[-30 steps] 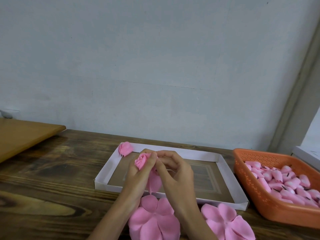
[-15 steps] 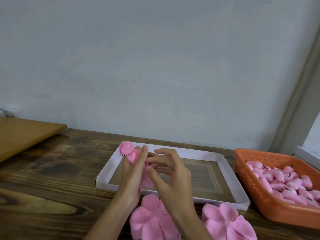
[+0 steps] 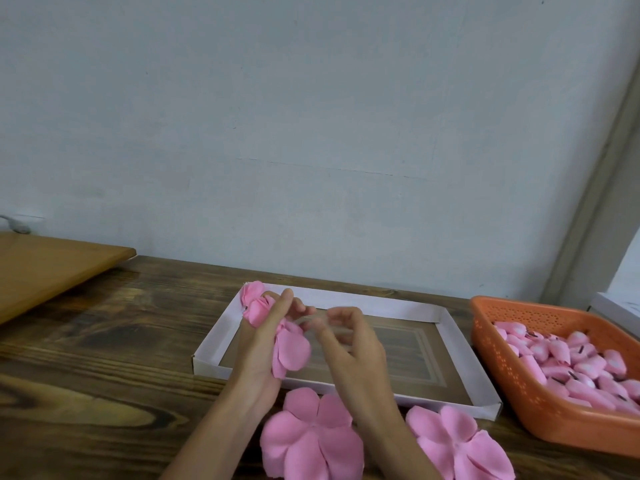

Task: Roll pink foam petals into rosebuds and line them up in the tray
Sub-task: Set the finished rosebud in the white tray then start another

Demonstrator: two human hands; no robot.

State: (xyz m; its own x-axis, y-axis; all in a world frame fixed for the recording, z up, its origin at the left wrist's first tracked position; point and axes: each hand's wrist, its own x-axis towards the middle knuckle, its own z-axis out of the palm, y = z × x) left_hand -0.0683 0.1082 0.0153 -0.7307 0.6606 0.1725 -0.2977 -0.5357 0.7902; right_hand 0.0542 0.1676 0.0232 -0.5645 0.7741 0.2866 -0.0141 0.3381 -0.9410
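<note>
One rosebud (image 3: 255, 311), perhaps unfinished, behind left hand (image 3: 263, 351)

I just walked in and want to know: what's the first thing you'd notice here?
Pink everywhere! In the middle, the left hand holds a half-rolled bud over the white tray. On the right sits an orange basket heaped with pink pieces, and two flat flowers lie nearest you.

Left grip (image 3: 259, 346) pinched (right grip (image 3: 353, 355) loosely curled)
</note>
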